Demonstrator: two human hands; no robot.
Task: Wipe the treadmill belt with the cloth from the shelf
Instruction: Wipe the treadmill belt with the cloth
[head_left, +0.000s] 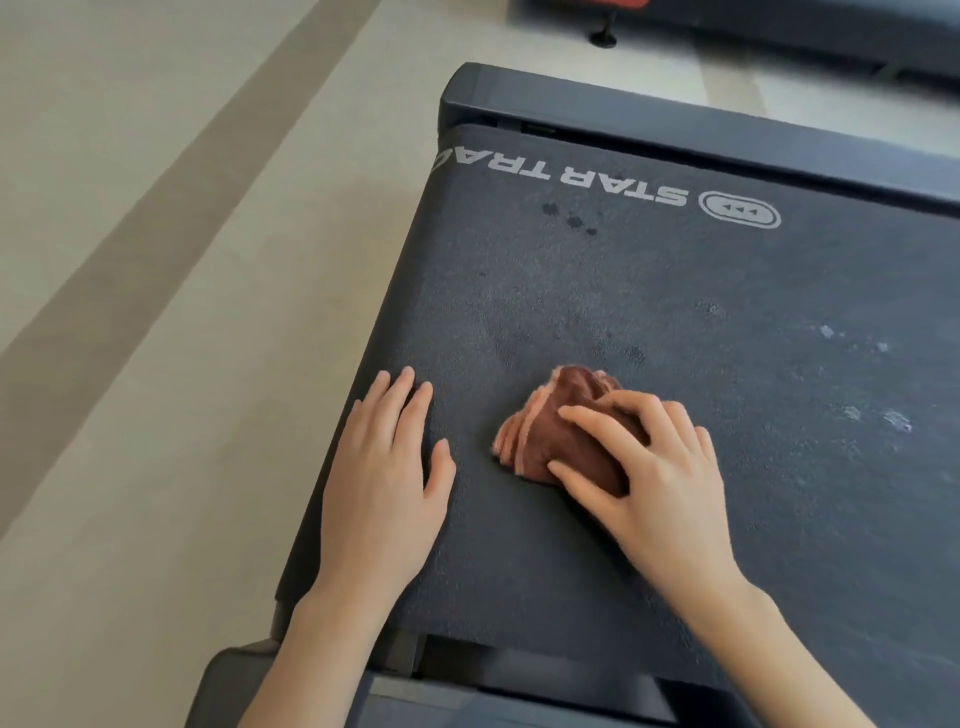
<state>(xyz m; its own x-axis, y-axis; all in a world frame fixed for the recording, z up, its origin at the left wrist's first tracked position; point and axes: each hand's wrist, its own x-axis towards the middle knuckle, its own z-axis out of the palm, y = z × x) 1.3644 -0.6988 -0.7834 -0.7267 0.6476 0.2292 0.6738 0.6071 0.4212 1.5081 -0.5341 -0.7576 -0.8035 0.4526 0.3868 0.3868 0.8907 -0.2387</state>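
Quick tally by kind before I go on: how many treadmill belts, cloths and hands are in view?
treadmill belt: 1
cloth: 1
hands: 2, left hand flat on the treadmill belt, right hand with fingers curled on the cloth
Total: 4

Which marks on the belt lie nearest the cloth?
The dark spot just beyond the cloth; the cluster by the logo and pale flecks rightward sit farther.

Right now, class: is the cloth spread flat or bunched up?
Bunched up: the cloth shows stacked folds at its edge, gathered under the right hand, fingers curled.
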